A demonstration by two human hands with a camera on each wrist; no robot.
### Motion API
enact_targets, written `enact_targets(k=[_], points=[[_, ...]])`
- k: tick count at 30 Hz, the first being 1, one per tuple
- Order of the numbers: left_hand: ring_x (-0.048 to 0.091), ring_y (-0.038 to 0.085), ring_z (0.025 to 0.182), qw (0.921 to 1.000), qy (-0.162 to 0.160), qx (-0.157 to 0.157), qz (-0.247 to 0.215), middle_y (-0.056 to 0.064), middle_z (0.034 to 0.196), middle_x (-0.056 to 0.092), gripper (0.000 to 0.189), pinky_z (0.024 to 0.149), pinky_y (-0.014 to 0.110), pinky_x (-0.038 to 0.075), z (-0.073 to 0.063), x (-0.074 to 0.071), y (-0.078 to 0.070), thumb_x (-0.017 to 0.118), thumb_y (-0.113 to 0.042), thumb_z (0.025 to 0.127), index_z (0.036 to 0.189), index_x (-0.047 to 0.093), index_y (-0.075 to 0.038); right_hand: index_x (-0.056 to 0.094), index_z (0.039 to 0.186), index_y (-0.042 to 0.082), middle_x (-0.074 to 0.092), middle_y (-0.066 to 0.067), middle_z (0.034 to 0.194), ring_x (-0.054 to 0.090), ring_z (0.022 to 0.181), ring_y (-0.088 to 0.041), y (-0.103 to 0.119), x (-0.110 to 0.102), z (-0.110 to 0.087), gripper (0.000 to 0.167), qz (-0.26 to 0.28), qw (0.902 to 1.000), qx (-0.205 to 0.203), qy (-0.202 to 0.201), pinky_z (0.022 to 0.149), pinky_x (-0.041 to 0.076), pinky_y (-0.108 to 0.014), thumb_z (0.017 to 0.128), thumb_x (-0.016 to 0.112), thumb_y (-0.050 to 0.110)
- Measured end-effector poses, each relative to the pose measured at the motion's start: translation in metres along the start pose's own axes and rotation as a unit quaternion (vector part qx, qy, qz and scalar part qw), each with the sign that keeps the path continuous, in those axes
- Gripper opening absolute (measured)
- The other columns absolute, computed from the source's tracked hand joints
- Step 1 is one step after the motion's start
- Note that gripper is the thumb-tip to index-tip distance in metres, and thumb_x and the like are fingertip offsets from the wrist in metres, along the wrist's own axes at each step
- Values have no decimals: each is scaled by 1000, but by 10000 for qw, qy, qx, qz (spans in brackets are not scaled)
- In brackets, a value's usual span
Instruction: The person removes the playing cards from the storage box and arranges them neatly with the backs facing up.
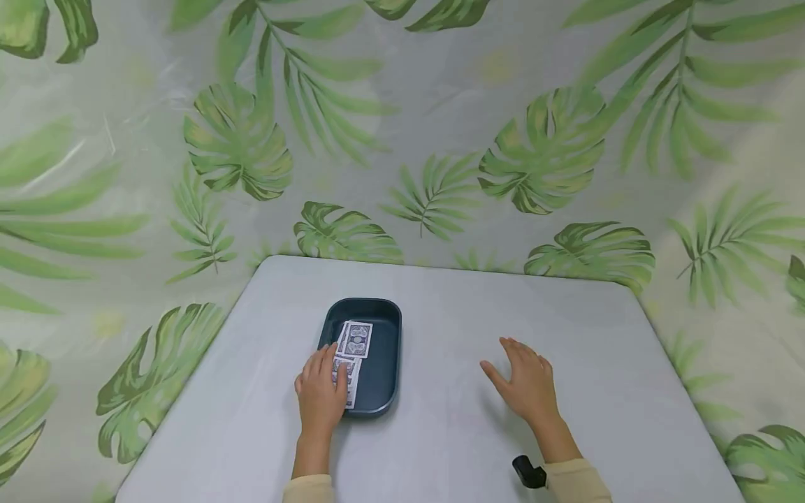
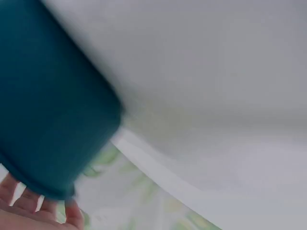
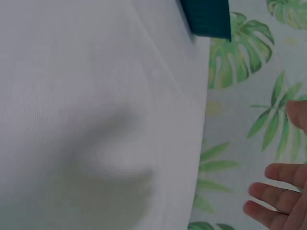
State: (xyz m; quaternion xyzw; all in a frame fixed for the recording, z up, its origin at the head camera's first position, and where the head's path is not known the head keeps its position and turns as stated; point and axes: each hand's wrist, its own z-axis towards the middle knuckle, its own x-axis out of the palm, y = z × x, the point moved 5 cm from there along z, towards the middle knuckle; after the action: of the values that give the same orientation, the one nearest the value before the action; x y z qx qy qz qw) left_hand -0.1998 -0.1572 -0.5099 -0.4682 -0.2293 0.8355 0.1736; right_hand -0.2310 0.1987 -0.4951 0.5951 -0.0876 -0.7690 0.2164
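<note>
So, the left hand (image 1: pixel 321 395) reaches over the left side of the tray (image 1: pixel 399 349), with its thumb over some cards (image 1: pixel 355 384). Its fingers bend down a bit, but I cannot tell if they pinch a card or just rest close by. The cards lie inside the dark blue tray in two small bunches close together, one farther back and one nearer, by the thumb. It looks like the step in hand is working with the nearer bunch. To pick up a card, the thumb and fingers would need to get its edge between them, gently, since cards are thin and could slip or stick together.

The right hand (image 1: pixel 528 381) is spread wide, holds nothing and hangs over the white tabletop (image 1: pixel 453 433), well apart from the tray. It seems free to help steady things. A small black thing (image 1: pixel 528 473) is by the right sleeve (image 1: pixel 577 480). Behind the tabletop is a sheet with green leaves (image 1: pixel 440 126).
</note>
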Motion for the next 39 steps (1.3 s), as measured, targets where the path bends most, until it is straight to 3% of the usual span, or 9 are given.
enact_targets(k=[5, 10, 14, 18, 24, 27, 33, 39], points=[[56, 43, 105, 9968, 62, -769, 212, 26, 116, 59, 44, 83, 58, 43, -10, -16, 31, 59, -15, 94, 134, 52, 1, 58, 130, -3, 61, -21, 126, 56, 116, -42, 12, 10, 1, 57, 151, 9996, -211, -126, 92, 39, -63, 92, 64, 39], [58, 29, 73, 9914, 405, -1202, 312, 14, 86, 60, 43, 62, 46, 47, -20, -19, 51, 55, -19, 97, 134, 52, 3, 59, 128, -3, 62, -22, 125, 56, 115, -42, 25, 22, 7, 53, 277, 9991, -297, 117, 91, 40, -62, 93, 64, 36], [53, 21, 59, 9926, 479, -1086, 257, 7, 72, 60, 39, 53, 41, 44, -20, -17, 55, 55, -19, 97, 130, 56, 2, 61, 127, -3, 62, -22, 124, 57, 114, -42, 42, 31, 27, 50, 261, 9982, -448, 289, 92, 42, -60, 93, 65, 33], [53, 22, 60, 9955, 399, -845, 169, 10, 76, 64, 35, 54, 41, 44, -20, -14, 58, 57, -14, 96, 127, 60, 1, 61, 127, -2, 62, -22, 124, 56, 115, -41, 71, 39, 54, 49, 288, 9963, -597, 546, 93, 42, -59, 92, 65, 32], [44, 12, 55, 9937, 609, -939, -40, -3, 66, 53, 34, 51, 31, 38, -16, -14, 64, 58, -16, 95, 125, 62, -1, 59, 130, 0, 62, -18, 127, 55, 120, -37, 130, 49, 94, 50, 1035, 9870, -621, 1060, 98, 42, -53, 92, 65, 32], [46, 12, 55, 9943, 580, -885, -92, -4, 67, 56, 33, 51, 32, 40, -16, -15, 64, 59, -16, 94, 123, 63, -2, 60, 130, 1, 63, -16, 126, 56, 119, -34, 158, 58, 111, 49, 1305, 9820, -636, 1206, 98, 43, -50, 92, 66, 31], [48, 16, 57, 9970, 294, -716, 21, 0, 70, 57, 31, 52, 37, 42, -15, -18, 62, 60, -13, 91, 119, 65, -1, 61, 128, 2, 64, -16, 123, 59, 114, -31, 196, 97, 141, 44, 1447, 9746, -545, 1621, 96, 46, -46, 92, 66, 27], [61, 24, 65, 9958, 323, -852, 89, 10, 84, 68, 31, 59, 42, 49, -17, -16, 63, 59, -14, 92, 119, 64, 0, 61, 126, -2, 63, -18, 122, 59, 112, -34, 206, 136, 155, 44, 1368, 9679, -116, 2104, 94, 47, -47, 91, 68, 24]])
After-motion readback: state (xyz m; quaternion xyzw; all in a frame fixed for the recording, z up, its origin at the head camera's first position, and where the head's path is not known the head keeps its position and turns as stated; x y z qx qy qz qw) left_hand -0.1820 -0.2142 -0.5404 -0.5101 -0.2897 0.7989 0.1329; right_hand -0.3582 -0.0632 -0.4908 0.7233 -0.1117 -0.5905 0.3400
